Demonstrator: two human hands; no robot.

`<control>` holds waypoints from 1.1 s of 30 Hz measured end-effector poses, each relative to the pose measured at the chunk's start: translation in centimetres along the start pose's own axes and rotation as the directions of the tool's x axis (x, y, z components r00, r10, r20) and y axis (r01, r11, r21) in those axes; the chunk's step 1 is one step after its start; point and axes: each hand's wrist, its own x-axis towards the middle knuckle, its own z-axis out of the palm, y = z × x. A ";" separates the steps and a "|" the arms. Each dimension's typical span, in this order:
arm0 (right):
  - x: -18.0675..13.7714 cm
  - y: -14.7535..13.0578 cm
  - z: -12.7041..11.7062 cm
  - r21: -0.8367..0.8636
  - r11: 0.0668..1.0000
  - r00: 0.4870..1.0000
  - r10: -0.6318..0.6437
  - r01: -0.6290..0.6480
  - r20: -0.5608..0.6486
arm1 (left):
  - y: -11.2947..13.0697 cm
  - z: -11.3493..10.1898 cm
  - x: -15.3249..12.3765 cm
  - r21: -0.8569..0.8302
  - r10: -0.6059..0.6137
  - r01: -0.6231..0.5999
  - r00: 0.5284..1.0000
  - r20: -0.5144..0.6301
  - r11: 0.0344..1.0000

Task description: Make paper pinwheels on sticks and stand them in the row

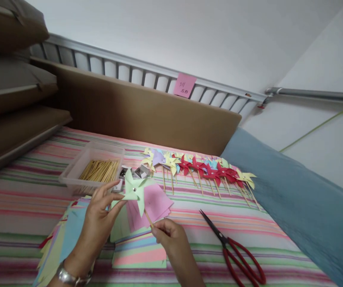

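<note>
A pale green paper pinwheel (pixel 137 190) with a small pin at its centre is held up over the table between both hands. My left hand (pixel 101 211) pinches the edge of one of its blades between thumb and fingers. Closed around the pinwheel's wooden stick (pixel 148 218) is my right hand (pixel 173 241). Beneath them lie pink paper squares (pixel 156 201) and a fanned stack of coloured paper sheets (pixel 140 255). More coloured paper (pixel 69 235) is partly hidden by my left forearm.
A clear plastic box (pixel 90 149) holds many wooden sticks; small open boxes (pixel 142 171) stand beside it. Finished pinwheels (pixel 213 174) lie in a row at the back. Red-handled scissors (pixel 226 241) rest at right, points facing away. A cardboard panel (pixel 147 109) stands behind.
</note>
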 end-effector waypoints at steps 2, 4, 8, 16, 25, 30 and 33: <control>0.3 0.2 -0.3 -0.027 1.000 1.000 0.003 -0.003 0.001 | 0.3 -0.1 0.0 -0.023 -0.003 0.003 1.000 0.026 1.000; 0.7 0.4 -0.9 -0.068 0.998 1.000 -0.002 0.001 -0.013 | 0.5 -0.4 0.1 -0.049 -0.030 0.032 0.998 0.048 0.998; 1.3 0.9 -2.9 -0.170 0.985 0.999 -0.039 0.035 -0.023 | -0.2 -0.9 0.3 -0.134 -0.195 0.204 0.978 0.081 0.970; 0.9 0.3 -5.1 -0.403 0.909 0.995 -0.091 0.103 0.049 | -1.1 -0.8 -0.1 -0.191 -0.265 0.373 0.865 0.427 0.908; 1.0 0.5 -4.9 -0.408 0.906 0.990 -0.069 0.116 0.127 | -0.7 -1.0 0.3 -0.140 -0.257 0.360 0.842 0.474 0.923; 1.0 0.4 -4.8 -0.411 0.904 0.990 -0.076 0.118 0.116 | -0.4 -0.3 0.1 -0.190 -0.257 0.394 0.828 0.499 0.899; 1.2 0.6 -4.9 -0.415 0.902 0.991 -0.079 0.118 0.110 | -0.3 0.6 -0.5 -0.239 -0.246 0.404 0.832 0.497 0.883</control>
